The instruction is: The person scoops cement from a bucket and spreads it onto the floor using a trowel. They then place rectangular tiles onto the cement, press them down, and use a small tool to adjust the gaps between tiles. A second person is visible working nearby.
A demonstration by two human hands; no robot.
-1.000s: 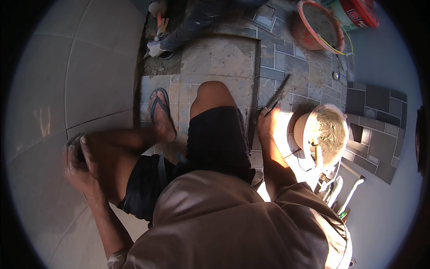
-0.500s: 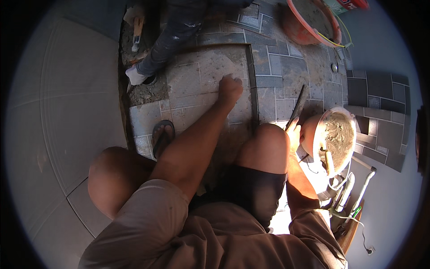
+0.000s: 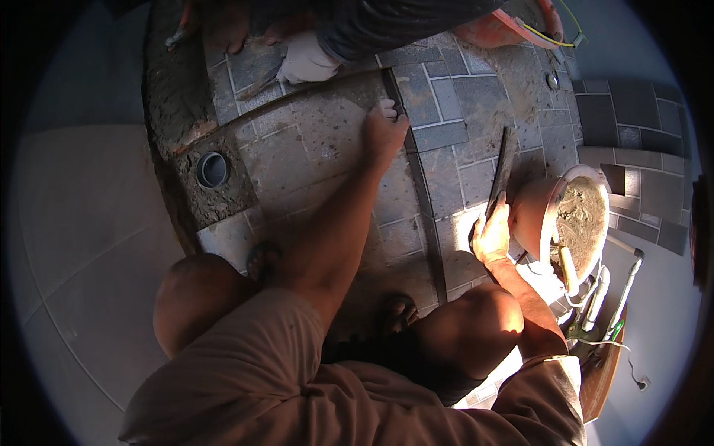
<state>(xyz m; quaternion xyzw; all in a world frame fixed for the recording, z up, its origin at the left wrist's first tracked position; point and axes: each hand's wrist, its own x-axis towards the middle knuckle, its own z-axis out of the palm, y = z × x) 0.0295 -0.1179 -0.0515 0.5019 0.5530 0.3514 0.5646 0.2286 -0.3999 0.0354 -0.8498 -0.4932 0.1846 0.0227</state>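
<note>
My left hand [image 3: 385, 132] is closed, its fingers curled down at the far end of a dull, dusty tiled area [image 3: 327, 134]. Beside it runs a dark gap [image 3: 418, 178] along the edge of grey patterned tiles [image 3: 439, 175]. Whatever those fingers may hold is hidden. My right hand [image 3: 492, 236] rests low over the floor, thumb and fingers around the near end of a dark narrow bar [image 3: 506, 160]. The bar points away from me across the tiles. Just right of that hand stands a pinkish bucket [image 3: 532, 215] of wet mortar [image 3: 581, 219], with a tool handle [image 3: 569, 267] in it.
At the far side another person's white-gloved hand [image 3: 309, 59] holds a flat blade [image 3: 260, 88] on the tiles. A round pipe opening [image 3: 213, 169] sits in rough mortar at left. A red bucket [image 3: 483, 33] stands far right; white pipes [image 3: 596, 297] and a wooden board [image 3: 606, 386] lie near right.
The other person's leg has moved off, baring the pipe opening, and a gloved hand has come in at the far side. My left hand has shifted slightly beside the gap.
</note>
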